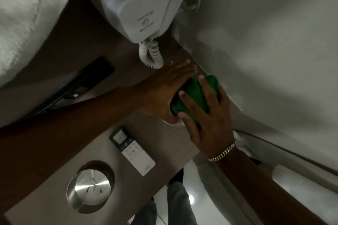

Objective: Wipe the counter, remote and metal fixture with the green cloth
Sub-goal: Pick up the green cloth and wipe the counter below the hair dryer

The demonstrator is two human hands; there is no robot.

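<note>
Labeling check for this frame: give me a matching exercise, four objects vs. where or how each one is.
Column A:
1. green cloth
2. remote
3. round metal fixture
4. hair dryer

Column B:
a. mounted on the wall, coiled cord hanging
b. lying flat on the counter, untouched
c. gripped by the right hand
d. set into a round counter cutout

Pairs: 1-c, 2-b, 3-d, 4-a

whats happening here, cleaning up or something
A person is wiping at the far end of a brown counter with a green cloth. The right hand presses the bunched cloth against something dark and mostly hidden, while the left hand steadies it from the other side. A white remote and a round metal fixture lie nearer on the counter, untouched. A wall hair dryer hangs above.
</note>
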